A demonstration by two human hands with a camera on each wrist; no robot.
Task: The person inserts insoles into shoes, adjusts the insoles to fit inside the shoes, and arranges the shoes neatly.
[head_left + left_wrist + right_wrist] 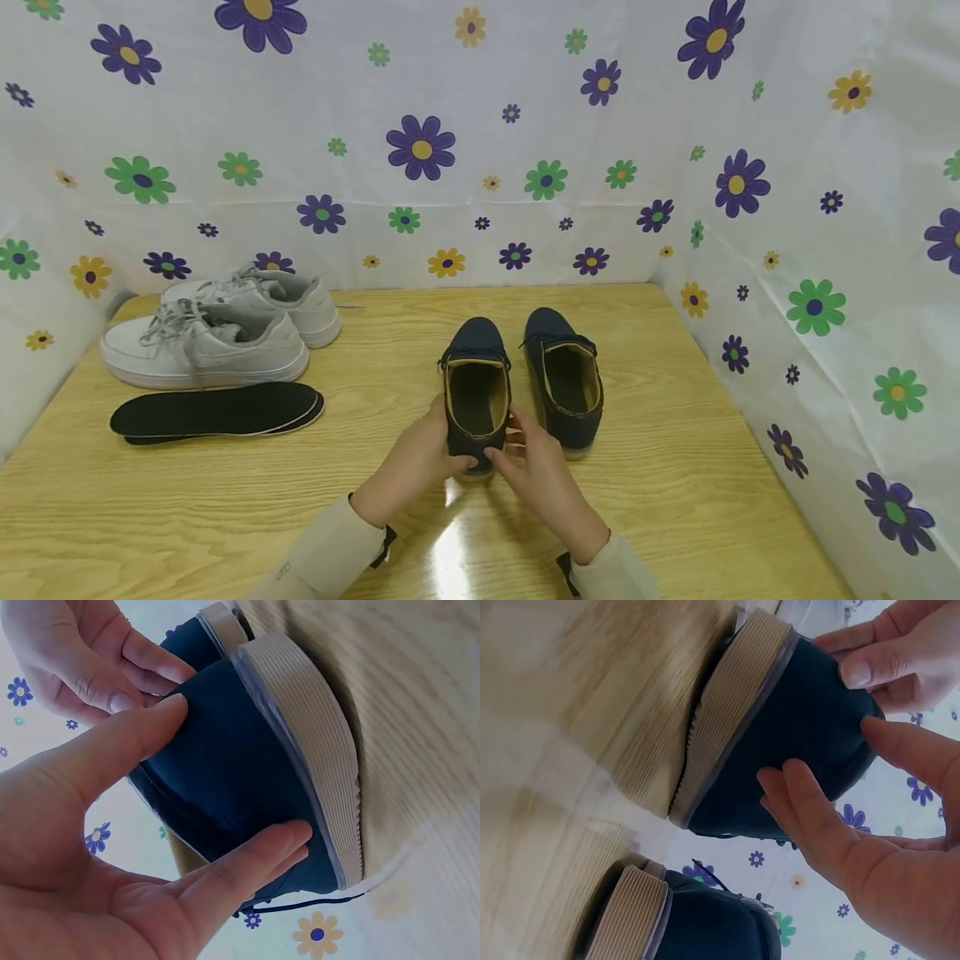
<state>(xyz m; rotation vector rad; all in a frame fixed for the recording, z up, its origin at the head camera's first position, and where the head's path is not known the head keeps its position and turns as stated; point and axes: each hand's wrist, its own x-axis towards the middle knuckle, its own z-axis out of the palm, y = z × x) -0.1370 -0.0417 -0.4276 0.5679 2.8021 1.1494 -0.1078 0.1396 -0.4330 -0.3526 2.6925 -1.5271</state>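
Observation:
A navy loafer (pixel 477 392) stands on the table with its toe pointing away and its heel toward me. My left hand (pixel 425 446) grips the heel from the left, thumb on the back and fingers along the side. From the right, my right hand (pixel 536 467) holds the same heel between thumb and fingers. In the left wrist view, the ribbed beige sole (pixel 307 742) shows under the dark upper. The matching navy loafer (pixel 566 383) stands just to the right, untouched, with its tan lining visible.
White lace-up sneakers (pixel 217 346) stand at the back left, one partly behind the other. Black insoles (pixel 217 411) lie stacked in front of them. A flower-patterned sheet (pixel 465 100) walls off the back and sides of the wooden table (pixel 675 508).

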